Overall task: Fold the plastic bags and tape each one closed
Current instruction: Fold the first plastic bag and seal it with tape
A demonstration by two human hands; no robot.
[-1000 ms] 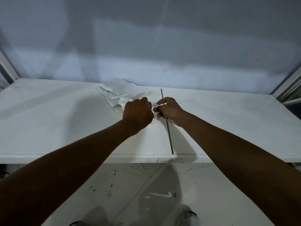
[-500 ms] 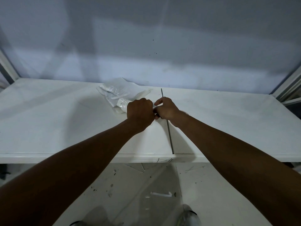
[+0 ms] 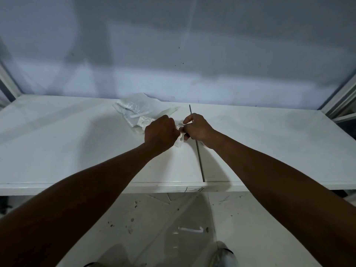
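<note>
Over the middle of the white table (image 3: 57, 151), my left hand (image 3: 160, 134) is closed around a small folded plastic bag (image 3: 179, 143); only a white corner of it shows below the fist. My right hand (image 3: 196, 128) meets it from the right, fingertips pinched on the bag's end, where a bit of clear tape may sit; I cannot make it out. A loose pile of clear plastic bags (image 3: 141, 110) lies just beyond my left hand, near the wall.
A dark seam (image 3: 199, 160) splits the tabletop from back to front under my right wrist. A grey wall stands behind the table. White frame posts (image 3: 339, 101) rise at the far right. Below the front edge is a stained floor with my shoes.
Both hands stayed pressed together on the bag and drifted slightly toward me; my right fingers shifted their pinch at the bag's end. The pile has not moved.
</note>
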